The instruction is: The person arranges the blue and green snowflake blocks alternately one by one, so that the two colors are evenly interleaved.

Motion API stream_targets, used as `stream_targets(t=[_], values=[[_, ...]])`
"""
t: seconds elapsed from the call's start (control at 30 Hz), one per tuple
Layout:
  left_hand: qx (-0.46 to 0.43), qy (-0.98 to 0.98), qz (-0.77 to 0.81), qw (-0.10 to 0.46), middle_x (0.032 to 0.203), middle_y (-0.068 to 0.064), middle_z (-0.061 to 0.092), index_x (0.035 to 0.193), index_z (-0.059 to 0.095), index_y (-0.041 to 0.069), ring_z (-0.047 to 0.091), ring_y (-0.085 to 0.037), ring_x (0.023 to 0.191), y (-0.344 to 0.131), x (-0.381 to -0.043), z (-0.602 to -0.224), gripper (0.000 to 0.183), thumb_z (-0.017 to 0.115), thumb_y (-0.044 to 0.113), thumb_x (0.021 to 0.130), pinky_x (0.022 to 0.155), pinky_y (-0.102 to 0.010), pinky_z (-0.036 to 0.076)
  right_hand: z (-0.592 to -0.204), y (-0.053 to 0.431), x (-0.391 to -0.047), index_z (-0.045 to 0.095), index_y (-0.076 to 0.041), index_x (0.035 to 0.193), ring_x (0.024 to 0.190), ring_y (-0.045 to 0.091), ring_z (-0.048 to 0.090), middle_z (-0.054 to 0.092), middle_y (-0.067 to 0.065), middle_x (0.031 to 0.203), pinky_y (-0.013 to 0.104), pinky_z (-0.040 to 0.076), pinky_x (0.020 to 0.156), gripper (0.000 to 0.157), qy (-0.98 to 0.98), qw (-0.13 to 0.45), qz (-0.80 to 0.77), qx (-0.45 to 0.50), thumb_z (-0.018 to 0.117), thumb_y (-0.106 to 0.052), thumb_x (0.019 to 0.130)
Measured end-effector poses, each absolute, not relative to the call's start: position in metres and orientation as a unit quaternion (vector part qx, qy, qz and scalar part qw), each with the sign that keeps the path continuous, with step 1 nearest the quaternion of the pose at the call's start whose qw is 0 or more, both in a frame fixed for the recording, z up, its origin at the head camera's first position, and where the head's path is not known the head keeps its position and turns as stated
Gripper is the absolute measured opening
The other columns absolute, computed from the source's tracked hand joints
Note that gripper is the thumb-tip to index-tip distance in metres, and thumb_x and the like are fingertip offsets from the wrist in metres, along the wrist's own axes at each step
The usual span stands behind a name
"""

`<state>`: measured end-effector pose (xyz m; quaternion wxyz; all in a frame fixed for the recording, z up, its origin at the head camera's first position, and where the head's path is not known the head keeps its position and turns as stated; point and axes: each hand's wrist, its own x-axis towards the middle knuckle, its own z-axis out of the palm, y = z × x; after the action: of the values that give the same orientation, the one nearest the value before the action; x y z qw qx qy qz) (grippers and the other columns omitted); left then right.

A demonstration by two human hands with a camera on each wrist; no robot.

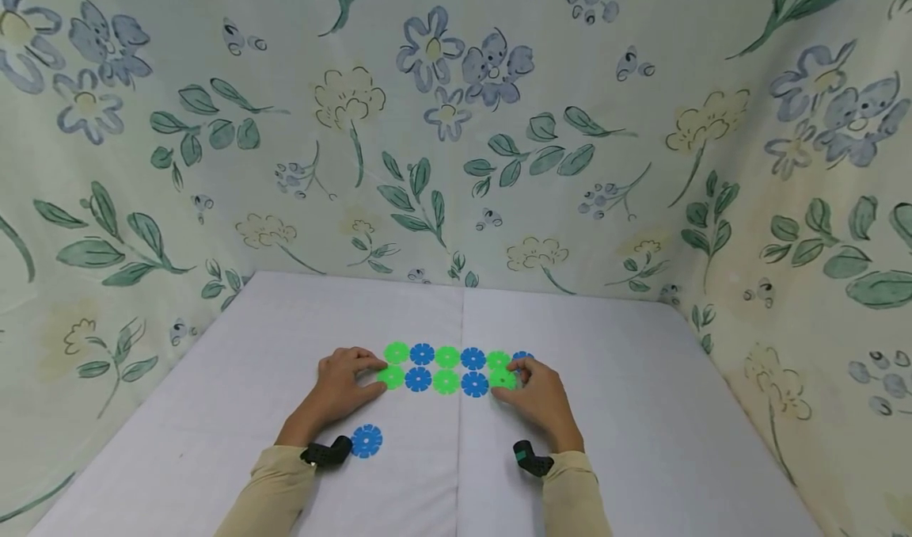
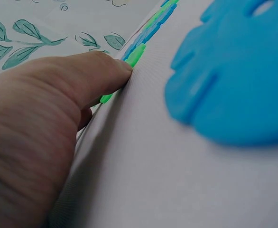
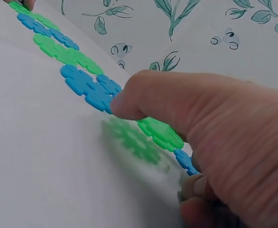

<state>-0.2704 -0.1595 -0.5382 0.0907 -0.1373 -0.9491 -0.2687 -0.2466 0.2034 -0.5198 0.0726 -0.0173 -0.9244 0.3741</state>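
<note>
Notched interlocking discs, green and blue, lie in two rows in the head view. At the left end of the front row, my left hand (image 1: 345,382) has thumb and fingertips at the edges of a green interlocking disc (image 1: 391,377). In the left wrist view the thumb touches that disc's rim. Towards the right end, my right hand (image 1: 536,393) holds another green interlocking disc (image 1: 503,379) between thumb and fingers; it looks blurred in the right wrist view. Behind the right fingers, a blue disc (image 1: 522,356) is partly hidden. A blue disc (image 1: 366,441) lies apart by the left wrist.
A white cloth (image 1: 641,426) covers the table, with a crease running through its middle. Flower-patterned fabric (image 1: 456,165) hangs behind and at both sides. Dark wrist devices sit on both arms; the left one (image 1: 328,451) is close to the separate blue disc.
</note>
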Motion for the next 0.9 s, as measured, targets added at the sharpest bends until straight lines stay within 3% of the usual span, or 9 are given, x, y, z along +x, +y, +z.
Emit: stream_targets(t=[0.9], values=[[-0.135, -0.949, -0.27, 0.094, 0.121, 0.005, 0.063, 0.114, 0.074, 0.034, 0.048, -0.023, 0.125, -0.16, -0.2696, -0.538, 0.033, 0.081, 0.039, 0.082, 0.105, -0.055, 0.024, -0.5218, 0.2056, -0.2458, 0.072, -0.017, 0.105, 0.079, 0.018, 0.046, 0.05, 0.002, 0.084, 0.033, 0.035, 0.065, 0.045, -0.933, 0.039, 0.355, -0.035, 0.091, -0.036, 0.069]])
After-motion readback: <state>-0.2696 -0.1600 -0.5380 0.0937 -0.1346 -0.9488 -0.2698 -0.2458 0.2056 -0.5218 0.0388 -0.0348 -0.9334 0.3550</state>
